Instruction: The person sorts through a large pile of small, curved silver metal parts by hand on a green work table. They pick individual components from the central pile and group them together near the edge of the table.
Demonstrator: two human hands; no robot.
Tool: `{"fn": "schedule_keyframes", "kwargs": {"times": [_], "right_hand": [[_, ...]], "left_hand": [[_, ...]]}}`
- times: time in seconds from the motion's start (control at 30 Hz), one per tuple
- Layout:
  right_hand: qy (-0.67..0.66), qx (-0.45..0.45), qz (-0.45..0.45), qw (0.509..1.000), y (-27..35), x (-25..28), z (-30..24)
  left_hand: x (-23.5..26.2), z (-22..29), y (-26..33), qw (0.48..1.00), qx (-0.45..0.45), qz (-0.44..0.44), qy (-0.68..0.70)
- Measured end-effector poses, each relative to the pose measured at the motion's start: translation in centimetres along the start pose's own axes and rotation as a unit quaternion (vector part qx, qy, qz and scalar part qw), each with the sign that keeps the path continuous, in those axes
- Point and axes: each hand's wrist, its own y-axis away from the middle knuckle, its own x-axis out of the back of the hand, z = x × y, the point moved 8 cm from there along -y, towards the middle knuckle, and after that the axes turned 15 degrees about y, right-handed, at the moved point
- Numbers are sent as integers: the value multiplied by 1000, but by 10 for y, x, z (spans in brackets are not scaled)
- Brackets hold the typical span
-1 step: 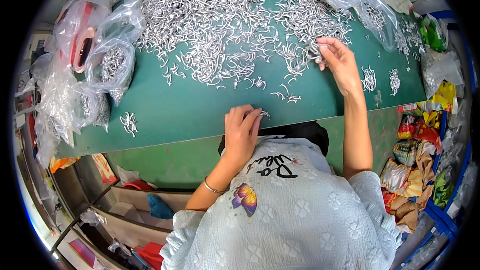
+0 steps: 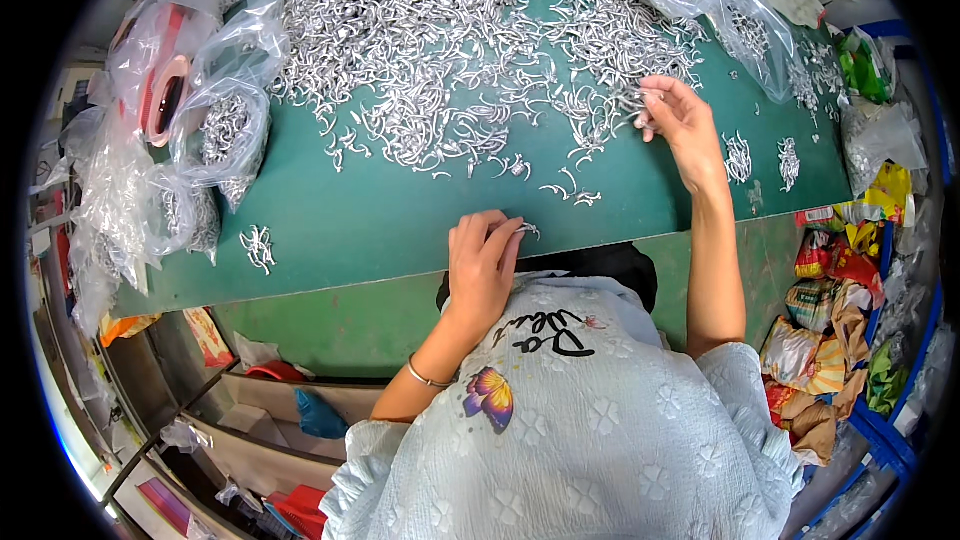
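My left hand [image 2: 480, 265] rests at the table's near edge, its fingers curled together. A small curved silver metal piece [image 2: 531, 230] sticks out from between thumb and fingertips. My right hand [image 2: 682, 128] is raised at the right part of a large heap of similar curved metal pieces [image 2: 420, 10]. Its thumb and fingers are pinched, with silver pieces at the fingertips; whether they are held or lie behind is hard to separate. Between the hands lie a few loose curved pieces [image 2: 572, 188] on the green tabletop [image 2: 390, 225].
Small sorted piles lie at right, one pile [image 2: 737, 158] beside another pile [image 2: 789, 164], and one small pile [image 2: 258, 248] at left. Clear plastic bags [image 2: 225, 130] of metal pieces stand at left, next to a pink-rimmed object [image 2: 167, 100]. Colourful packets [image 2: 815, 320] fill a blue rack at right.
My right hand has shifted very slightly at the heap, its fingertips turning a little. My left hand has not moved.
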Motion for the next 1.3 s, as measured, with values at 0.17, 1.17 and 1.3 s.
{"fn": "schedule_keyframes", "kwargs": {"times": [0.17,1.17,1.3], "right_hand": [[308,197,104,925,27,5,-48],[379,108,50,918,50,21,-4],[343,148,69,925,51,22,-18]], "left_hand": [[-1,0,-1,1000,9,-1,2],[7,-6,-3,999,8,11,-41],[8,-8,-5,999,15,12,-46]]}}
